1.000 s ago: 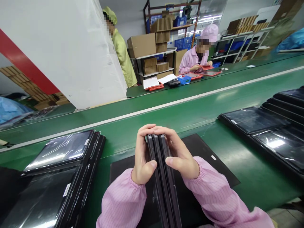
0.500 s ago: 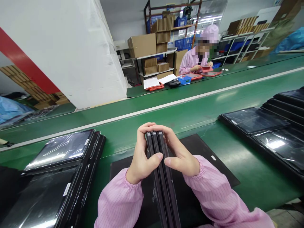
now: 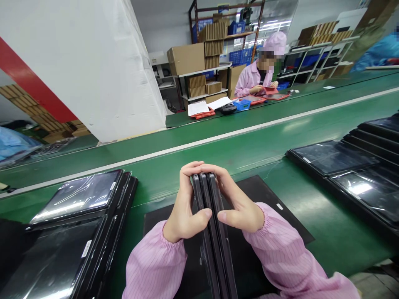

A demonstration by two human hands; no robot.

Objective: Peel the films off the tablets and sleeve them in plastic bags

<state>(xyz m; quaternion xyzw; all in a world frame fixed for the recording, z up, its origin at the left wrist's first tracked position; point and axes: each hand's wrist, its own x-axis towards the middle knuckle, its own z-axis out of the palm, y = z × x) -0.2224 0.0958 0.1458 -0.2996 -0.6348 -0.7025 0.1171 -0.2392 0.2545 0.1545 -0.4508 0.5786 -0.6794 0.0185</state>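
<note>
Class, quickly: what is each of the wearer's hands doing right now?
Left hand: closed around the tablets, holding their left side.
Right hand: closed, holding their right side.

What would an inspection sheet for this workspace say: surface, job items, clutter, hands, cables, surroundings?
Surface: green bench with a black mat on it.
Job items: three dark tablets held together on edge above the mat.
Clutter: stacks of glossy panels at left and right; papers and a blue box across the bench.
Hands: left hand and right hand clasp the tablets from either side, fingers over the far end.
Cables: nothing seen.
Surroundings: a co-worker opposite; cardboard boxes on shelves behind.
</note>
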